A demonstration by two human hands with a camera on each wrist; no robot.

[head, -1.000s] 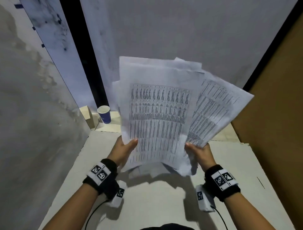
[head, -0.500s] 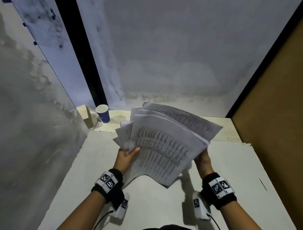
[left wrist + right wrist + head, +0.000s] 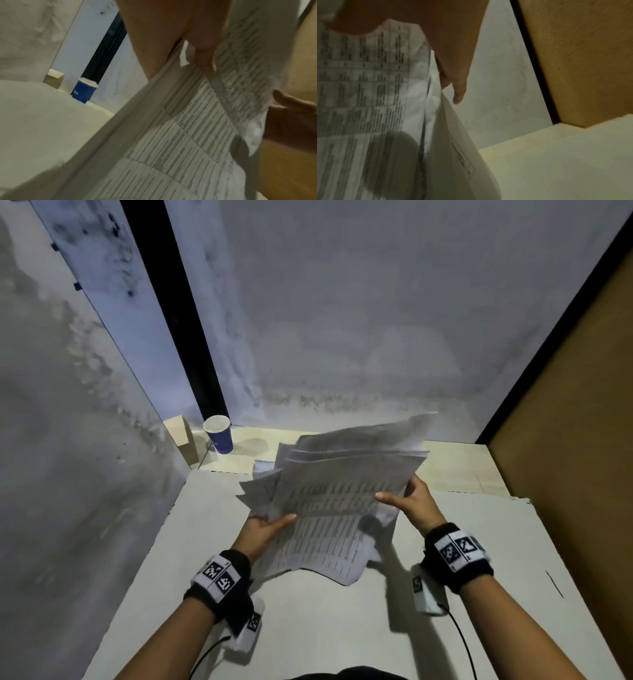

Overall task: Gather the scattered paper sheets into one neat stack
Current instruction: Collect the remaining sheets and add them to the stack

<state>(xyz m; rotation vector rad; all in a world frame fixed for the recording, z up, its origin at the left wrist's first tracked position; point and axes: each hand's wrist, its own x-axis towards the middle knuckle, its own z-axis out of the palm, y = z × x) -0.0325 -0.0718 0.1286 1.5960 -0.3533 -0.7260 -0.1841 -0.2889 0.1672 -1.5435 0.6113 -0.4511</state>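
Sheets (image 3: 335, 501) held above the desk (image 3: 342, 628), fanned and uneven, gripped at the left edge by the left hand (image 3: 263, 530); right hand (image 3: 412, 505) open, fingers flat against the right edge, likely to square the bundle.

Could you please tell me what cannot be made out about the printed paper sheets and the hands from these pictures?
- Printed white paper sheets: text unreadable in every view, motion blur; sheet count hidden by overlap.
- Left hand: fingers hidden under the sheets in the head view.
- Right hand: its grip is unclear; the right wrist view is blurred and the sheets cover the thumb.
- Blue paper cup: contents too small to tell.
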